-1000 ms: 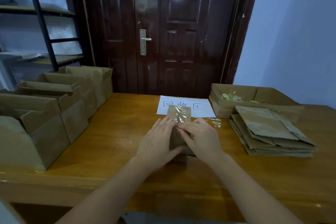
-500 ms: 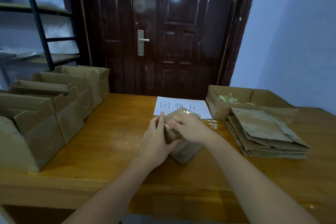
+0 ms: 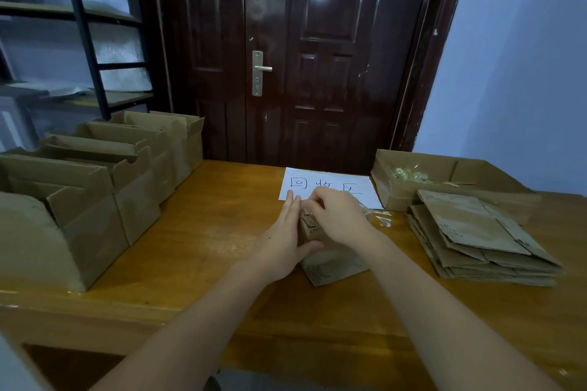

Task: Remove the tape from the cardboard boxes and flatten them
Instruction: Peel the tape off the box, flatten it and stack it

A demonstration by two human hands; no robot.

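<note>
The left hand (image 3: 283,243) grips the small cardboard box (image 3: 333,259) at the table's (image 3: 203,232) middle to steady it, while the right hand (image 3: 341,219) pinches at its top, probably peeling tape.

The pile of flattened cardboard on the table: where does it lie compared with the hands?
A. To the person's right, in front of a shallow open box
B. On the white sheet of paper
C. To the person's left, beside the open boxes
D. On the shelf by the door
A: the pile of flattened cardboard lies right of both hands, just in front of the shallow open box.
</note>
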